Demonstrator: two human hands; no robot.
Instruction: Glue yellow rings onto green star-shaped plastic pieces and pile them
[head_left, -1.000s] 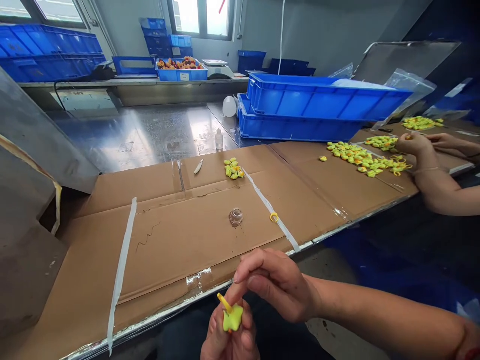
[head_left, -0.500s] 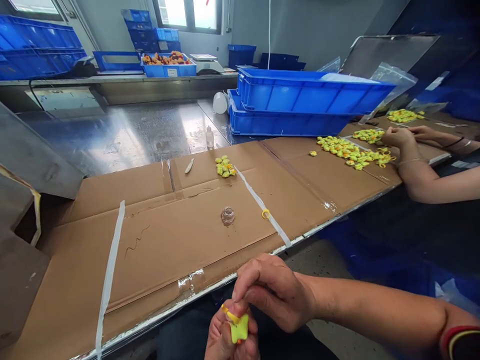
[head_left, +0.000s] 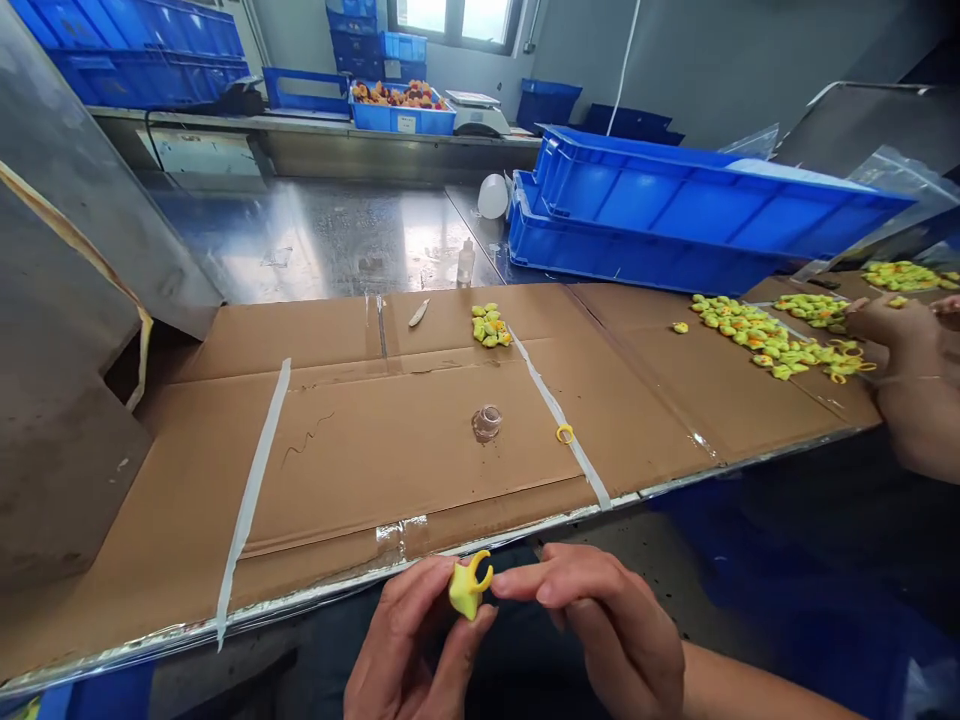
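A pile of stars (head_left: 491, 327) is noted on the table (head_left: 405, 460); whether rings are fitted there cannot be told. One star (head_left: 461, 595) is held by the left hand (head_left: 412, 635) before the near edge. Its ring (head_left: 489, 579) appears attached, final seating unconfirmed; the right hand (head_left: 611, 620) is loosely spread, forefinger at the ring, nothing seen gripped. Open room is left between the tape strips (head_left: 255, 480), around a small pot (head_left: 488, 422); a loose ring (head_left: 565, 434) is left unused.

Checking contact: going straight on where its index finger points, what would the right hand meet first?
Likely the yellow ring on the yellow-green piece in the left hand; the right hand may be touching it, depth being unclear.
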